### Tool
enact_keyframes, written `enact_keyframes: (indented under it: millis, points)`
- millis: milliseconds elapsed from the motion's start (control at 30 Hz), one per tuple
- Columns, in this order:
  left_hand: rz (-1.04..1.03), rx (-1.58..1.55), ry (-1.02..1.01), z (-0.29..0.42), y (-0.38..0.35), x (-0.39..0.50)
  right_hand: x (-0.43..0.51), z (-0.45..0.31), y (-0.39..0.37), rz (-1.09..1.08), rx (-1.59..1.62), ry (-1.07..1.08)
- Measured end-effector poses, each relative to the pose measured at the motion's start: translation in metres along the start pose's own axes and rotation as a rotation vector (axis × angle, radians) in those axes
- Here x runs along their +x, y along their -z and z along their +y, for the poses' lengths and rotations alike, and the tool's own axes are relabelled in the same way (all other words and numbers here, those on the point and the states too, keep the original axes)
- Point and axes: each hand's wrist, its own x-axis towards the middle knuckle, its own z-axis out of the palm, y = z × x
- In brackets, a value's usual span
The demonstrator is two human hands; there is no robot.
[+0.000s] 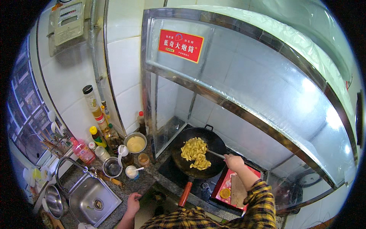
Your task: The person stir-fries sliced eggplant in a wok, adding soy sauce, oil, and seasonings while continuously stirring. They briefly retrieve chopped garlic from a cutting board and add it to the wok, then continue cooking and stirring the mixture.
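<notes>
My right hand (235, 163) grips the handle of a metal spatula (216, 154), whose blade end is hidden among the food. Yellow chunks of food (194, 151), perhaps potato, lie in a black wok (183, 169) on the stove. The wok's wooden handle (186, 193) points toward my body, and neither hand touches it. My left hand (133, 201) hangs by the front edge of the counter between the sink and the wok, fingers loosely bent, with nothing visible in it.
A glass-and-metal splash guard (243, 111) surrounds the stove. Right of the wok stands a red box (226, 179). To the left are a steel sink (85, 197), a bowl of yellow batter (135, 144), a small steel pot (112, 167), seasoning jars (132, 172) and several bottles (98, 136).
</notes>
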Motion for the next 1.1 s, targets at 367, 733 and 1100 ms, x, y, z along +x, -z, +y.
enact_keyframes:
  millis: [367,733,1100]
  points:
    - [0.000,-0.003,0.141,0.045,0.004,-0.004,-0.014,0.084,-0.006,-0.376,-0.200,0.166]
    - [-0.104,-0.340,0.155,0.009,-0.009,0.003,-0.010,-0.020,-0.068,-0.440,1.733,-0.616]
    - [-0.133,-0.064,0.145,0.021,-0.016,0.002,-0.021,-0.012,-0.103,0.101,0.445,0.076]
